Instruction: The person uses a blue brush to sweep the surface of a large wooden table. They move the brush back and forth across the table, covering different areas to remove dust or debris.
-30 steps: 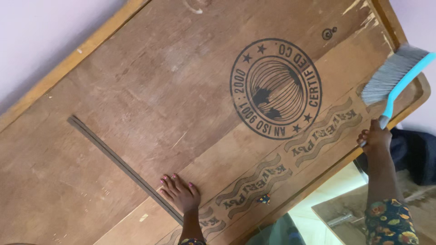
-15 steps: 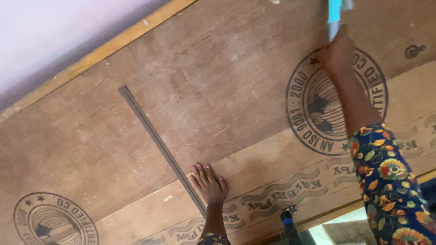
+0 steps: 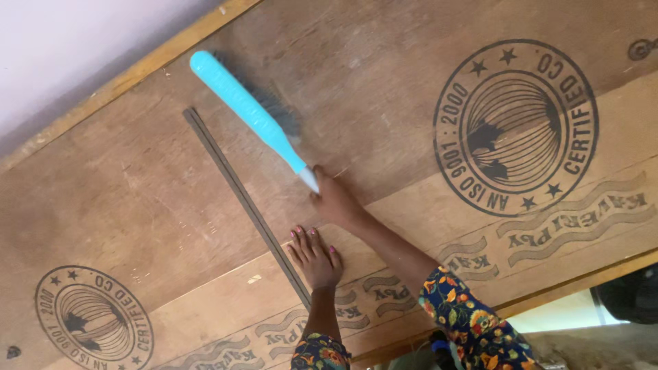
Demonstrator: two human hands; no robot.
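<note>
One brush (image 3: 247, 109), one thin dark metal strip (image 3: 247, 205) and one large plywood board (image 3: 384, 103) are in view, with two round ink stamps on the board, a large one (image 3: 515, 127) at the upper right and a smaller one (image 3: 92, 318) at the lower left. Two hands show, both the person's own, each coming out of a dark floral sleeve.

The brush has a long, bright turquoise plastic back and handle that narrows to a pale tip, with grey bristles along its far side. It lies slanted across the upper left of the board, its rounded end near the light wooden edge band (image 3: 137, 72) and its bristles pressed onto the brown veneer, just beside the upper end of the metal strip.

The right hand (image 3: 336, 200) has its fingers closed around the narrow end of the brush handle. The left hand (image 3: 315, 259) lies flat on the board, fingers open and spread, nails painted pink, touching or just beside the lower part of the strip.

Half a second earlier the right arm reached far up over the large stamp and the brush head was out of the picture at the top. Now the arm has come down and crossed leftward, bringing the whole brush into sight near the strip. The left hand has stayed where it was.
</note>
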